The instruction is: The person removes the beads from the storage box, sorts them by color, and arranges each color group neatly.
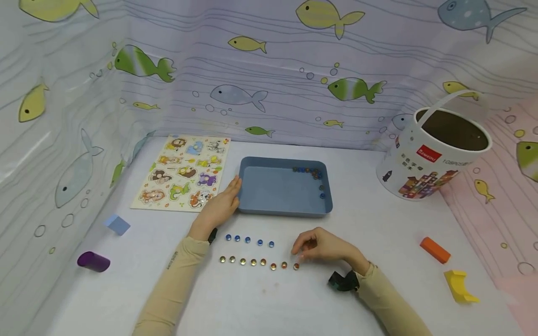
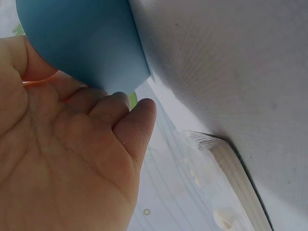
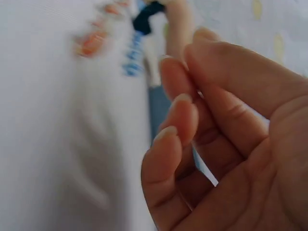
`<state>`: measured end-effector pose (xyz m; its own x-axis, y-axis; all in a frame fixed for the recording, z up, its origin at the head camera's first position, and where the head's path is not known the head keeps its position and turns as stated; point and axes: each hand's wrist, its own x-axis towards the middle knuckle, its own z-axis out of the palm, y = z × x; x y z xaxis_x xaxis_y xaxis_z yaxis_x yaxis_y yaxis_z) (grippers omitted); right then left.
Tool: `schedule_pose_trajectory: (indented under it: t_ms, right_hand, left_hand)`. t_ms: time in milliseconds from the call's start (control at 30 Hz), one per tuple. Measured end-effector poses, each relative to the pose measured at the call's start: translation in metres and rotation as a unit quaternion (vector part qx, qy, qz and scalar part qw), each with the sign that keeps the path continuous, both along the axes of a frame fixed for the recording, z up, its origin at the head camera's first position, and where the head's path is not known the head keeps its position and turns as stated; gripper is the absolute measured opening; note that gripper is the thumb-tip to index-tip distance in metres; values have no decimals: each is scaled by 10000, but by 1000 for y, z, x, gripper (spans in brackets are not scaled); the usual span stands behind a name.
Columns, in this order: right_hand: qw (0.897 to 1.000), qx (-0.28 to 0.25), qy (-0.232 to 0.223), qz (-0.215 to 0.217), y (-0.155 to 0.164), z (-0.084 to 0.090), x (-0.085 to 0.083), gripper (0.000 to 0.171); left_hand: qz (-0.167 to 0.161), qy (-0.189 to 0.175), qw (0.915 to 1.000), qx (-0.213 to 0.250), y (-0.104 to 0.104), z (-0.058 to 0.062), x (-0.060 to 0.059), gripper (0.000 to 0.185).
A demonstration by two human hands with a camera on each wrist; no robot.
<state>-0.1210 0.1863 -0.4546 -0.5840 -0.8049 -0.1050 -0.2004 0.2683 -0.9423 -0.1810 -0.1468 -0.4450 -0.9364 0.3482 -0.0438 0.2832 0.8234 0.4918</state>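
Note:
My left hand lies along the left wall of a blue-grey tray, fingers straight and touching it. In the left wrist view that palm faces the camera beside the tray's wall. My right hand hovers above the table with loosely bent fingers, nothing visible between them. Its fingertips are close to the end bead of a row of small round amber and orange-red beads. A shorter row of blue beads lies between that row and the tray. Several more beads sit in the tray's far right corner.
An animal puzzle board lies left of the tray. At the far left are a light blue block and a purple block. On the right stand a white bucket, an orange block and a yellow arch block.

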Motion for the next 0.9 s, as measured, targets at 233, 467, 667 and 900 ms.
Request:
schedule_pose_trajectory:
  t_ms: [233,467,667,900]
  right_hand:
    - [9947,-103,132,-1019,14,31,-38,23]
    - [9728,-540,294,-2231,26,43,-91,22]
    - [9496,-683,-171,-3054,12,45,-135,40]
    - [9334,-579,-665,-3478,-5,26,-168,41]
  left_hand:
    - [49,-32,10000,32,-2,1,-1,58]
    - [28,-63,10000,44,0,-1,-1,58]
    - [58,-11,10000,55,-1,-1,-1,58]
    - [107,-54,9999,50,1,-2,-2,57]
